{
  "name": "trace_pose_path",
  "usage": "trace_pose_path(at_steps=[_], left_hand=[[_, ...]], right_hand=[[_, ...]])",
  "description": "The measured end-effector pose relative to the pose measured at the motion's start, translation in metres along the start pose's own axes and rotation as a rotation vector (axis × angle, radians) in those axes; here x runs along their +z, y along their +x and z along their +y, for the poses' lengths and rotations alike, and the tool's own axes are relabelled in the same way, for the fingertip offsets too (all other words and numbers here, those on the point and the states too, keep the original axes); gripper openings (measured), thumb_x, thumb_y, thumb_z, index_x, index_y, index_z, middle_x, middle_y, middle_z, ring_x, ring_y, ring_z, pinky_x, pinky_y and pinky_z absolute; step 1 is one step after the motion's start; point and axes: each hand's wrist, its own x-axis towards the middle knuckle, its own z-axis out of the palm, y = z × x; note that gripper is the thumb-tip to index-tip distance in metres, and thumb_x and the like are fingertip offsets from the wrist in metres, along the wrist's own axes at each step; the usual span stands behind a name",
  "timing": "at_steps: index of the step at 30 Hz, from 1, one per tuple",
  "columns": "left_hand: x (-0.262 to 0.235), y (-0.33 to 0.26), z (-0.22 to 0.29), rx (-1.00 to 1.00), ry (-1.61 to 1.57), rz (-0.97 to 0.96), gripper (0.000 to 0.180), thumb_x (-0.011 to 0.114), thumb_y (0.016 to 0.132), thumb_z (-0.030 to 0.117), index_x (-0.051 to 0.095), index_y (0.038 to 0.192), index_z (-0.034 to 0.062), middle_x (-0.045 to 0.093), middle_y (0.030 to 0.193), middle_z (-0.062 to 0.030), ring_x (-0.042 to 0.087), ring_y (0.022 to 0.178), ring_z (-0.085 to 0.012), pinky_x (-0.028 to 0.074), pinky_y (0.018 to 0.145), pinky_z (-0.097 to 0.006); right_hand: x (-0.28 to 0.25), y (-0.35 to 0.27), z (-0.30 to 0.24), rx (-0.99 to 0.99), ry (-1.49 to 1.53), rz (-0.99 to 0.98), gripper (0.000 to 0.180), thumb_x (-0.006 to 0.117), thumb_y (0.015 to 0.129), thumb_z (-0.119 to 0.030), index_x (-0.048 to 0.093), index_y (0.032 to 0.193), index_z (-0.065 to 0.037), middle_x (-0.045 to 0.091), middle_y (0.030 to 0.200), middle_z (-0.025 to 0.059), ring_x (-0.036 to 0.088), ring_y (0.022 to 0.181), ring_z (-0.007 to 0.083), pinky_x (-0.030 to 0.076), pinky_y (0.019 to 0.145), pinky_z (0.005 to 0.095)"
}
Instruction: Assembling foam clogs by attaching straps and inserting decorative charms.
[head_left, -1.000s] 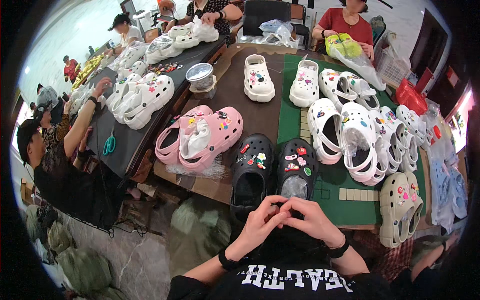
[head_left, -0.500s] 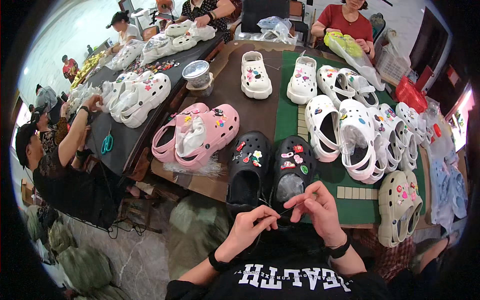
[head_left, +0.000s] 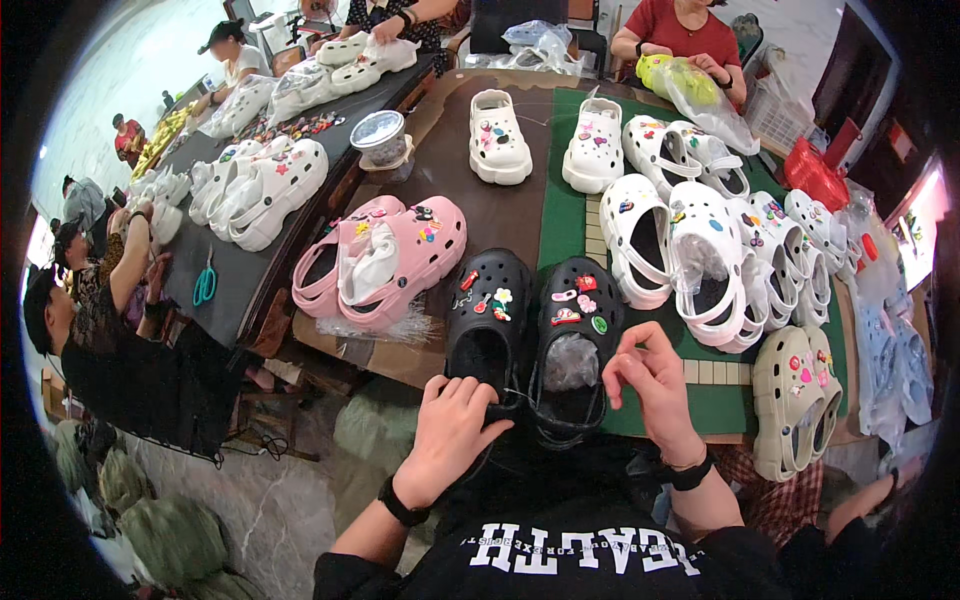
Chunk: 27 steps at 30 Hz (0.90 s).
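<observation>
Two charm-studded black foam clogs (head_left: 572,335) stand at centre; left hand (head_left: 455,430), fingers curled together, hides one heel, grip unclear; right hand (head_left: 650,385) bends its fingers, pinch unclear. Two pink foam clogs (head_left: 433,265) sit left.

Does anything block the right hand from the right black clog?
Nothing visible does: the right hand is just beside the right black clog. The clear plastic lies inside the clog, not between them.
</observation>
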Motion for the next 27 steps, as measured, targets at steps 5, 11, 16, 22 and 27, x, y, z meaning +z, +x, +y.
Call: trace_pose_path(at_steps=[5,11,16,22,27], left_hand=[[0.000,0.020,-0.015,0.035,-0.075,-0.162,0.031,0.080,0.075,0.037,0.069,0.084,0.0091,0.066,0.076,-0.0070,0.064,0.072,-0.0262,0.047,0.077,-0.035],[-0.029,0.056,-0.012,-0.275,-0.431,-0.679,0.031,0.070,0.086,0.041,0.075,0.096,0.0126,0.074,0.075,-0.0042,0.071,0.076,-0.0280,0.054,0.072,-0.040],[-0.024,0.059,-0.025,-0.105,-0.637,-0.752,0.028,0.060,0.097,0.034,0.076,0.101,0.0105,0.072,0.085,-0.0104,0.066,0.072,-0.0226,0.050,0.072,-0.034],[-0.030,0.064,-0.040,-0.449,-1.168,-0.934,0.036,0.050,0.105,0.025,0.065,0.116,-0.0059,0.069,0.111,-0.0035,0.060,0.101,-0.0116,0.045,0.094,-0.027],[-0.031,0.063,-0.037,-0.413,-1.305,-0.938,0.032,0.048,0.105,0.019,0.063,0.121,-0.0051,0.066,0.119,-0.0070,0.060,0.111,-0.0139,0.044,0.101,-0.028]], right_hand=[[0.014,0.004,0.010,0.136,-0.204,-0.126,0.012,0.054,0.101,-0.014,0.048,0.102,-0.004,0.060,0.076,0.0052,0.060,0.068,0.0109,0.049,0.062,0.0270],[0.029,-0.006,0.011,-0.122,-1.033,-0.419,0.019,0.061,0.096,-0.016,0.050,0.105,-0.004,0.062,0.077,0.0187,0.065,0.069,0.0342,0.050,0.061,0.0405],[0.031,0.011,0.000,0.098,-0.614,-0.246,0.018,0.060,0.098,-0.017,0.049,0.106,-0.004,0.065,0.078,0.0134,0.064,0.069,0.0205,0.049,0.065,0.0331],[0.025,0.024,-0.001,0.177,-0.423,-0.153,0.019,0.056,0.100,-0.020,0.049,0.104,-0.004,0.064,0.090,0.0105,0.065,0.085,0.0188,0.049,0.078,0.0328],[0.014,0.045,0.029,0.350,0.054,-0.207,0.014,0.058,0.099,-0.020,0.054,0.102,-0.007,0.056,0.098,-0.0006,0.056,0.091,0.0085,0.046,0.081,0.0257]])
